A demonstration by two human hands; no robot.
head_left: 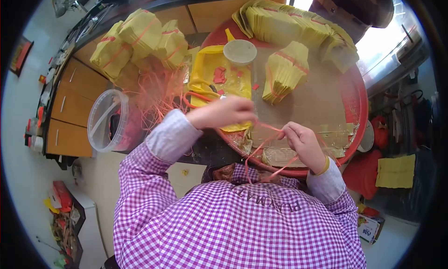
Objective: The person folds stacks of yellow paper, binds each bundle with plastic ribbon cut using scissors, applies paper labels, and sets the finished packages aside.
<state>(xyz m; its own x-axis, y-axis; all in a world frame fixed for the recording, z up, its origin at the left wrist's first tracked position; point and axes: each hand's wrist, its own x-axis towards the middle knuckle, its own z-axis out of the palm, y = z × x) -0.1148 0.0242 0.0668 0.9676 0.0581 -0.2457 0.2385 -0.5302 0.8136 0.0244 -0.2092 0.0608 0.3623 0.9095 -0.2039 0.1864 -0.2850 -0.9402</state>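
A thin pink string [267, 141] hangs in a loop between my two hands, over the near rim of the round red tray [363, 101]. My left hand [228, 112] is slightly blurred, its fingers closed on one part of the string, near orange-handled scissors [198, 97]. In a pinch, my right hand [298, 139] holds another part of the string. Beyond the hands, a tied bundle of yellow paper [287, 70] stands on brown cardboard [322, 96] in the tray. A yellow bag [204, 66] with red scraps lies at the left, beside a small white bowl [240, 51].
More yellow paper bundles [298, 24] line the tray's far edge; several others [140, 33] stand at the upper left. Loose pink strings [156, 94] are heaped beside a clear plastic bucket [108, 119]. A red stool [366, 173] is at the right.
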